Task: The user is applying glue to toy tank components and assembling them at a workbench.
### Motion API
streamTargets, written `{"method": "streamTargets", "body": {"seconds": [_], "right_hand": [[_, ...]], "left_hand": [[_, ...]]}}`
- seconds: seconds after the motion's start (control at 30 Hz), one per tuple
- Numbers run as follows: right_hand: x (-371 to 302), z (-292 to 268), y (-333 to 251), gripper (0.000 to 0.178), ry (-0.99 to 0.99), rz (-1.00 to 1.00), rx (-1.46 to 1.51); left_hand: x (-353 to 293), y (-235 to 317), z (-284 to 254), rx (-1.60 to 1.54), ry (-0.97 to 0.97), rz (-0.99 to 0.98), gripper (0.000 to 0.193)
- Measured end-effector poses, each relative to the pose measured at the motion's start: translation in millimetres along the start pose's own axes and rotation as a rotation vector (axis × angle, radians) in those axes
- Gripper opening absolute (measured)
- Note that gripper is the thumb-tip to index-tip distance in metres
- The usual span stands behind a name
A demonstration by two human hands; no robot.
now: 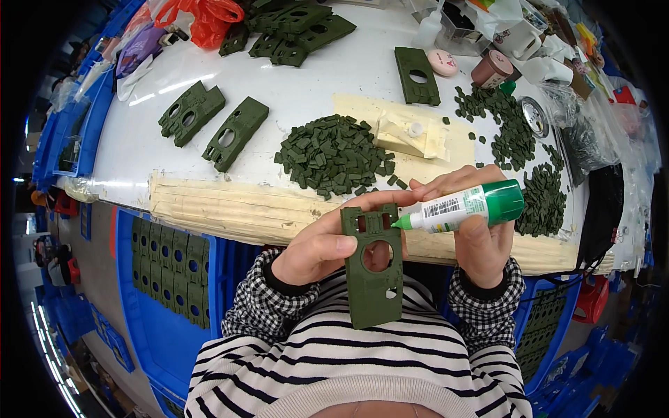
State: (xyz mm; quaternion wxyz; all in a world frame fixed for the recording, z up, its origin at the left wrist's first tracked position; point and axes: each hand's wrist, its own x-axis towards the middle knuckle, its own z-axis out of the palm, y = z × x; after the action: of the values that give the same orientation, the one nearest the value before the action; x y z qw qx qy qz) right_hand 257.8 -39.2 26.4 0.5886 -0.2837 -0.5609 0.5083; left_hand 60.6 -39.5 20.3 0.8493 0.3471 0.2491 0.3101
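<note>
My left hand is closed on a dark green plastic model hull, its thumb on the near side. The hull has a large round hole and smaller square openings at its top end. In my right hand lies a white glue bottle with a green base, tipped sideways. Its green nozzle tip meets the hull's upper right corner, touching or very close. Beyond my hands a heap of small green plastic pieces sits on the table, beside a cream taped block.
Two more green hulls lie left on the white table; others are stacked at the back. More small pieces spread at the right, near a brown jar. Blue crates holding rows of hulls stand below the padded table edge.
</note>
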Motion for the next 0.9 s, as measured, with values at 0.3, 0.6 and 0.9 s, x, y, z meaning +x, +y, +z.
{"method": "streamTargets", "body": {"seconds": [0.3,0.6,0.9], "right_hand": [[1.3,-2.3,-1.2,0.043,0.064,0.061,0.12],[-0.6,-9.9,-6.4,0.046,0.153,0.076,0.134],[2.2,0.5,-7.5,0.048,0.125,0.1,0.131]], "left_hand": [[-1.6,1.8,0.7,0.008,0.008,0.021,0.097],[-41.4,18.0,-47.7,0.155,0.416,0.769,0.07],[-57.5,17.0,-68.8,0.45,0.796,0.727,0.049]]}}
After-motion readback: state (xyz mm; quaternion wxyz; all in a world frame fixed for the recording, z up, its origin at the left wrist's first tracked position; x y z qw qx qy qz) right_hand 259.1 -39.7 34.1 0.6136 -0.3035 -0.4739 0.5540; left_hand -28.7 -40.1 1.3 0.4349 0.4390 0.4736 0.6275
